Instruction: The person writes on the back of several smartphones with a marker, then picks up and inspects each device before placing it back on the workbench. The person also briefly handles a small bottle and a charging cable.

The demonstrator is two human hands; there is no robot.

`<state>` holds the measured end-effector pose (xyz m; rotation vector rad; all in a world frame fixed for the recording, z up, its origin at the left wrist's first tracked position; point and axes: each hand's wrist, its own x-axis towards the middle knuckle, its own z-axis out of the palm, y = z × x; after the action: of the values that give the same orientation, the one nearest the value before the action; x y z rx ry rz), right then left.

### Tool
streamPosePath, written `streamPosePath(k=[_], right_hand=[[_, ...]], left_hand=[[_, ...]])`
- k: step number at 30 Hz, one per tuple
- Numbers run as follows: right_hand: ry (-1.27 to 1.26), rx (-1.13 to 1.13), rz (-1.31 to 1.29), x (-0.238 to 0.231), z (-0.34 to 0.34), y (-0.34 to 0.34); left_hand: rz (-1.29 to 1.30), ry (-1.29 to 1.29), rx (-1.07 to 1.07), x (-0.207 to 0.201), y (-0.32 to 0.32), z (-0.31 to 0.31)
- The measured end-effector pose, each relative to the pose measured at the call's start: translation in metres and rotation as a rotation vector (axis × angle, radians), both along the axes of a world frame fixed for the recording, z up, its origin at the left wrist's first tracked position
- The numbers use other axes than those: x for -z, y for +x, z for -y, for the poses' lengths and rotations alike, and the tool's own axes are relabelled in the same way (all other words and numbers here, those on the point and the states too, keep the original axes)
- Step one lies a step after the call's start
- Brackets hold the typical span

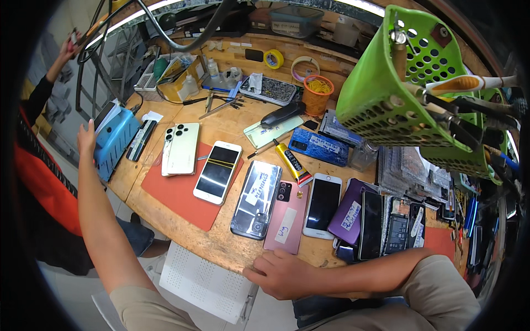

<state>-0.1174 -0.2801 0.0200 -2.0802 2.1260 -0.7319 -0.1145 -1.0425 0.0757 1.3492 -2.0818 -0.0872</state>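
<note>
My left hand (86, 139) reaches out to the far left, beside a blue box-shaped holder (117, 144). Its visible fingers are extended and apart, and I see nothing in them; whether it touches the holder is unclear. Curled into a loose fist, my right hand (284, 274) rests at the table's front edge with nothing visible in it. Just beyond it lies a pink phone (291, 207) with a paper label. Left of that is a dark glossy phone (255, 207). A white phone (218, 172) with rubber bands and a pale green phone (181, 149) lie on an orange mat (193, 212).
A green perforated basket (381, 94) full of tools looms at upper right. Several labelled phones, including a purple one (353, 212), crowd the right side. A yellow-black glue tube (292, 163) lies mid-table. Someone in red and black (47, 182) is at far left.
</note>
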Motion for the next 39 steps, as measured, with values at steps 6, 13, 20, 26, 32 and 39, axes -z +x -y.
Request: streamPosePath(k=[6, 13, 20, 26, 32, 39], right_hand=[[-0.025, 0.021, -0.015, 0.005, 0.0, 0.003], [-0.088, 0.011, 0.108, 0.006, -0.002, 0.002], [-0.117, -0.029, 0.131, 0.013, -0.002, 0.0], [-0.122, 0.006, 0.006, 0.018, -0.004, 0.002], [-0.167, 0.045, -0.076, 0.037, 0.006, 0.007], [-0.385, 0.179, -0.174, 0.014, -0.054, 0.029]], left_hand=[[0.288, 0.09, -0.056, -0.011, 0.014, -0.023], [0.273, -0.35, 0.021, -0.019, 0.019, -0.031], [-0.018, -0.329, 0.049, -0.02, 0.009, -0.035], [-1.109, 0.313, 0.344, -0.052, -0.014, -0.168], [-1.66, 0.816, 0.729, -0.096, 0.017, -0.353], [-1.654, 0.781, 1.303, -0.027, 0.094, -0.603]])
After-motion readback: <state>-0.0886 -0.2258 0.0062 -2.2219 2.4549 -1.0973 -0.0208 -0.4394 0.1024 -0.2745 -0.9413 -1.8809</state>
